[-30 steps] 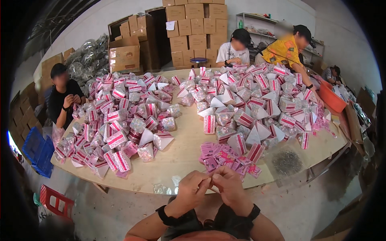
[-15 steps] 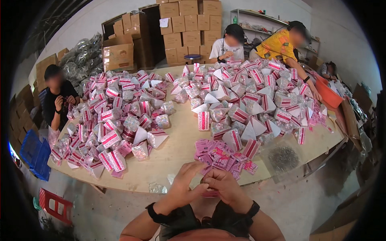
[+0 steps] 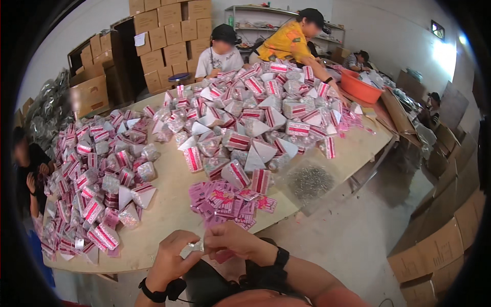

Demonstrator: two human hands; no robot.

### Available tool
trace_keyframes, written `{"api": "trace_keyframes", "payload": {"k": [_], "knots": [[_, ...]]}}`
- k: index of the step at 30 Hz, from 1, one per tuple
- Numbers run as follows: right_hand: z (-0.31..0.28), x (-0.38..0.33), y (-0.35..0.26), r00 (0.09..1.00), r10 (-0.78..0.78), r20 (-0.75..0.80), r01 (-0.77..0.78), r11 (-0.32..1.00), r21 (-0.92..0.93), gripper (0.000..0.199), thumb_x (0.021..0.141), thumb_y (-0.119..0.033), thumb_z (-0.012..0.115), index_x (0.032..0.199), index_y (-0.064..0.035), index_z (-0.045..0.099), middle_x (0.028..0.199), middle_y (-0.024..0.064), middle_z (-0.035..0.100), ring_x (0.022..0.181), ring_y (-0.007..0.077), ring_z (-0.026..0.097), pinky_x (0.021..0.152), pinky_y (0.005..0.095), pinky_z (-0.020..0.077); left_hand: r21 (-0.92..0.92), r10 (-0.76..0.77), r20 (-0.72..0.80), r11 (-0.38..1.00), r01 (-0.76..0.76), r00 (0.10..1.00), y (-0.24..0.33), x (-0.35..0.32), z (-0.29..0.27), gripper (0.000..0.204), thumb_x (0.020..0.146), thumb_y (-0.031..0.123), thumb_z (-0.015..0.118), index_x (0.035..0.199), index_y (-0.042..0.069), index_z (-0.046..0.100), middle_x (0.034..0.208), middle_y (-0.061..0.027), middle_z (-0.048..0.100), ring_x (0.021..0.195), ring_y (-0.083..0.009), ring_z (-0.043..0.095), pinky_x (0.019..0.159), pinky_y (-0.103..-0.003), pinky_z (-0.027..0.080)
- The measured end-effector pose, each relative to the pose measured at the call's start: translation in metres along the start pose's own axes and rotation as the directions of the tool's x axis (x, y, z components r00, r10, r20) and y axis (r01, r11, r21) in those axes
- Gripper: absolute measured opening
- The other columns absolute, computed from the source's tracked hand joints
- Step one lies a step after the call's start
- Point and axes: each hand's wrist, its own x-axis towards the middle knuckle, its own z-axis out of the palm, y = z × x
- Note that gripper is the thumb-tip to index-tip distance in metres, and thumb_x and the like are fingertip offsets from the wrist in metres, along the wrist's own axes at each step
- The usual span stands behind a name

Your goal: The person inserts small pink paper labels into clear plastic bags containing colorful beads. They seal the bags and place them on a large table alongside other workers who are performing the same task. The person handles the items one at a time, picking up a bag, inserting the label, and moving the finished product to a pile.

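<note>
My left hand (image 3: 173, 257) is at the near table edge, thumb and forefinger curled round a small clear plastic piece (image 3: 191, 249). Close beside it, the fingers of my right hand (image 3: 232, 240) are pinched together; what they hold is too small to tell. Some pink (image 3: 223, 255) shows just below my right hand, partly hidden. Beyond both hands lies a loose heap of pink printed cards (image 3: 221, 198). Right of the heap sits a clear bag of small dark metal pieces (image 3: 310, 184).
Wedge-shaped packs with pink bands form a left pile (image 3: 110, 181) and a far pile (image 3: 255, 115) on the pale wooden table (image 3: 166, 197). Three co-workers are around the table, one reaching near an orange basin (image 3: 360, 88). Cartons (image 3: 424, 258) stand at right.
The view has swung right, so the table appears shifted left. My hands have moved slightly apart, and the clear plastic piece now shows between my left fingers.
</note>
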Motion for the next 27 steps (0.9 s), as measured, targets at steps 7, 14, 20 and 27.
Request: {"api": "trace_keyframes", "payload": {"k": [7, 14, 20, 27], "knots": [[0.009, -0.004, -0.003, 0.995, -0.027, -0.094, 0.008, 0.981, -0.192, 0.011, 0.081, -0.013, 0.057, 0.087, -0.0034, 0.056, 0.075, 0.0045, 0.060, 0.064, 0.0108, 0.059, 0.055, 0.0229, 0.0455, 0.020, -0.094, -0.114, 0.995, 0.097, 0.989, -0.007, -0.003, 0.015, 0.006, 0.072, 0.000, 0.059, 0.071, 0.001, 0.052, 0.060, -0.0060, 0.052, 0.053, -0.0145, 0.051, 0.048, -0.026, 0.040], [0.030, -0.012, 0.005, 0.791, -0.612, -0.013, 0.259, 0.353, -0.899, 0.017, 0.080, -0.015, 0.056, 0.093, -0.0056, 0.051, 0.074, 0.0133, 0.057, 0.073, 0.0292, 0.058, 0.061, 0.0395, 0.0433, -0.628, -0.513, 0.027, 0.659, 0.414, 0.858, -0.015, -0.006, 0.029, 0.011, 0.080, 0.007, 0.056, 0.070, 0.004, 0.053, 0.058, 0.0033, 0.045, 0.053, -0.0041, 0.041, 0.046, -0.020, 0.032], [0.029, -0.012, 0.005, 0.778, -0.620, 0.104, 0.228, 0.124, -0.966, 0.014, 0.079, -0.016, 0.057, 0.087, -0.0054, 0.054, 0.077, 0.0128, 0.057, 0.070, 0.0321, 0.056, 0.059, 0.0409, 0.0427, -0.751, -0.557, 0.134, 0.482, 0.451, 0.820, -0.019, -0.009, 0.037, 0.012, 0.084, 0.011, 0.052, 0.073, 0.006, 0.052, 0.060, 0.0042, 0.044, 0.051, -0.0031, 0.037, 0.046, -0.018, 0.028], [0.013, -0.001, 0.018, 0.803, -0.596, -0.030, 0.229, 0.356, -0.906, 0.015, 0.077, -0.010, 0.059, 0.089, -0.0009, 0.055, 0.070, 0.0120, 0.057, 0.059, 0.0257, 0.055, 0.054, 0.0337, 0.0428, -0.704, -0.475, 0.143, 0.568, 0.426, 0.868, -0.032, -0.005, 0.029, 0.014, 0.085, 0.011, 0.049, 0.073, 0.004, 0.051, 0.061, 0.0019, 0.047, 0.054, -0.0049, 0.042, 0.050, -0.019, 0.035]]}}
